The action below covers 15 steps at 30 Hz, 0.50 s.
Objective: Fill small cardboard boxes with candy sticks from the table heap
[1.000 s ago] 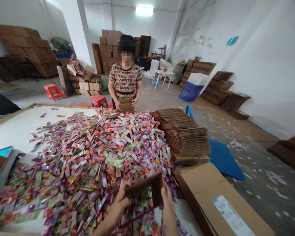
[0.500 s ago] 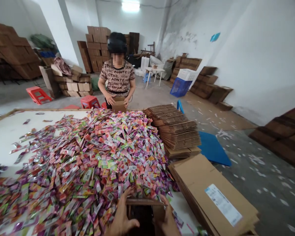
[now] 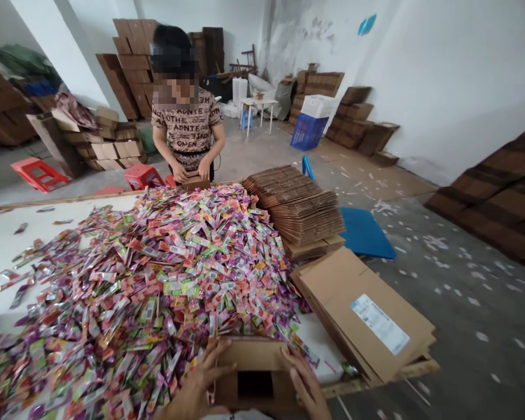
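Observation:
Close to my body at the table's near edge, a small brown cardboard box [image 3: 251, 354] sits between my two hands. A dark opening shows in its middle, framed by brown flaps. My left hand [image 3: 201, 376] grips the box's left side, fingers bent over the edge. On the opposite side, my right hand [image 3: 305, 379] presses its fingers along the right wall. Just beyond the box rises a big heap of small, colourful sachets [image 3: 170, 280], pink, purple, green and orange. What lies inside the box is too dark to make out.
Flat cartons [image 3: 367, 315], the top one with a white label, lie stacked at right. Behind them stands a pile of folded cardboard [image 3: 297, 204]. Across the white table [image 3: 26, 219], a co-worker [image 3: 186, 128] handles another small box [image 3: 195, 182]. Red stools [image 3: 142, 176] stand beyond.
My view has shifted, so the scene sits further left and higher. The box's far flap now shows broadly and its dark opening looks smaller. The co-worker's box has tipped lower.

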### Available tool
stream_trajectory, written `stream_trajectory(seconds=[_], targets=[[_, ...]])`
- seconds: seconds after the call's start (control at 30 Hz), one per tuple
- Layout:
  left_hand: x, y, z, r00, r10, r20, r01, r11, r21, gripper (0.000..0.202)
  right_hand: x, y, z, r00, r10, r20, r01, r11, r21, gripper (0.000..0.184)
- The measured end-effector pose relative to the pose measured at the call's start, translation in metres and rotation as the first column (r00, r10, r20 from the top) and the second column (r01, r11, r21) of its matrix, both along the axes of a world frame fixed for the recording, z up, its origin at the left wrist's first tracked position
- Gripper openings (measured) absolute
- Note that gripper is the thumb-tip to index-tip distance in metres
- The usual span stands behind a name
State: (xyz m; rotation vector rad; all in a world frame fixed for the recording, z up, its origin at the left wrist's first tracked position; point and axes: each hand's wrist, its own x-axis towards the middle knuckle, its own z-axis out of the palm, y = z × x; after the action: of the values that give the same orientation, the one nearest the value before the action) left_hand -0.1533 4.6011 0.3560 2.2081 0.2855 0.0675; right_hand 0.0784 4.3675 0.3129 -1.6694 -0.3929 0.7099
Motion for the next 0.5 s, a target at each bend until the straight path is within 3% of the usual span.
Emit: stream_trajectory(seconds=[0.07,0.13,0.2,0.3,0.4,0.5], targets=[[0.01,-0.008,-0.007,0.99,0.136,0.023,-0.135,0.99,-0.03,0.048,-0.002,0.011,-0.003,0.987,-0.094,-0.129,0.096,0.995,0.006,0.055],[0.02,-0.014,-0.015,0.953,0.303,0.013,-0.3,0.949,-0.099,0.03,-0.006,0.021,-0.01,0.972,-0.177,-0.156,0.178,0.984,-0.007,0.058],[0.027,-0.018,-0.021,0.909,0.415,-0.029,-0.414,0.893,-0.175,0.038,-0.009,0.027,-0.018,0.976,-0.184,-0.118,0.181,0.983,-0.03,0.058],[0.035,-0.022,-0.023,0.894,0.429,-0.133,-0.448,0.873,-0.193,0.07,-0.009,0.034,-0.026,0.994,-0.06,-0.087,0.052,0.994,-0.093,0.064],[0.044,-0.025,-0.02,0.876,0.431,-0.216,-0.449,0.892,-0.043,0.06,-0.004,0.046,-0.028,0.999,-0.014,0.036,0.02,0.981,-0.195,0.064],[0.052,-0.028,-0.014,0.849,0.482,-0.216,-0.429,0.868,0.25,0.048,-0.001,0.057,-0.028,0.981,0.001,0.192,0.06,0.95,-0.308,0.06]])
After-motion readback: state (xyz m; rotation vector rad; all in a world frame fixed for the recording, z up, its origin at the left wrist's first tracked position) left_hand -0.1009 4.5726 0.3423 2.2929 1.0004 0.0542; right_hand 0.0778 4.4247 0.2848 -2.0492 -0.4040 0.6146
